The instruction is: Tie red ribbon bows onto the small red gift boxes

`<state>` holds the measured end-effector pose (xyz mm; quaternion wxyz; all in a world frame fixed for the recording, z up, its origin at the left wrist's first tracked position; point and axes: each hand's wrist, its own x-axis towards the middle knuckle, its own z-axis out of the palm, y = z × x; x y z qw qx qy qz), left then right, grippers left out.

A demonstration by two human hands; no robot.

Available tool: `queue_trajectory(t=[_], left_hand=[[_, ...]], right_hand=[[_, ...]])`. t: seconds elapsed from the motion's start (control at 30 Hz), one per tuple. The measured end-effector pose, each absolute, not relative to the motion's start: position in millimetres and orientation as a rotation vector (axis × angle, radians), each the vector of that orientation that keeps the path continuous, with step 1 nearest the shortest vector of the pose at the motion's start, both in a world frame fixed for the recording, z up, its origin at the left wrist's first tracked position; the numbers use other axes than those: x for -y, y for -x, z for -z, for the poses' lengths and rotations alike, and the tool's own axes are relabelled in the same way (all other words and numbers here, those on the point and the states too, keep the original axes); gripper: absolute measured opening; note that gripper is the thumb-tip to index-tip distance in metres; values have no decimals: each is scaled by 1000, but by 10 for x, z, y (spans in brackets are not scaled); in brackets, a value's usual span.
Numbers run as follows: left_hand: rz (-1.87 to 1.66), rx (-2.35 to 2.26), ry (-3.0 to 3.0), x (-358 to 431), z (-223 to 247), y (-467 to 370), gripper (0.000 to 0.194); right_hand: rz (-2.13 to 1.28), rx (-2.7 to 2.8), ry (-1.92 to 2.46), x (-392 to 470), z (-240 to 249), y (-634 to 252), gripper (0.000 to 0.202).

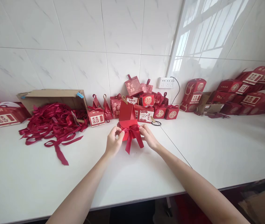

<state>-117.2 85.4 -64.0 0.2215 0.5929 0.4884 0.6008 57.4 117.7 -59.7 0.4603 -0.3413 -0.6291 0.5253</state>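
Note:
A red gift box (127, 112) stands on the white table in front of me, its tall flap raised at the back. Across its front runs a dark red ribbon (129, 143) tied in a bow, with two tails hanging down. My left hand (115, 139) pinches the bow's left loop between thumb and fingers. On the other side, my right hand (148, 135) has its fingers closed on the right loop, close against the box's side.
A cardboard box (53, 93) spills a heap of dark red ribbons (53, 124) at left. Finished-looking red boxes (147, 100) line the wall, with more stacked boxes (230, 87) at right. A white power strip (166, 82) with a black cable is on the wall.

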Motion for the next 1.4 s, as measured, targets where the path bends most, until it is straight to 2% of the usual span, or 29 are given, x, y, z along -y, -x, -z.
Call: queue_trajectory(t=[0.13, 0.3, 0.57, 0.87, 1.4], left_hand=[[-1617, -1290, -1712, -866, 653, 1179, 18], [-1571, -1223, -1672, -882, 665, 1175, 18], [-1617, -1280, -1540, -954, 682, 1219, 19], [-1626, -1224, -1418, -1039, 697, 1230, 25], [-1566, -1169, -1103, -978, 581, 1196, 31]], right_hand=[[-1181, 1438, 1045, -1122, 539, -491, 41], [-924, 1530, 1194, -1130, 527, -484, 38], [-1175, 1353, 932, -1194, 551, -518, 42], [-1442, 1141, 864, -1260, 553, -605, 42], [-1496, 1143, 927, -1211, 451, -644, 40]])
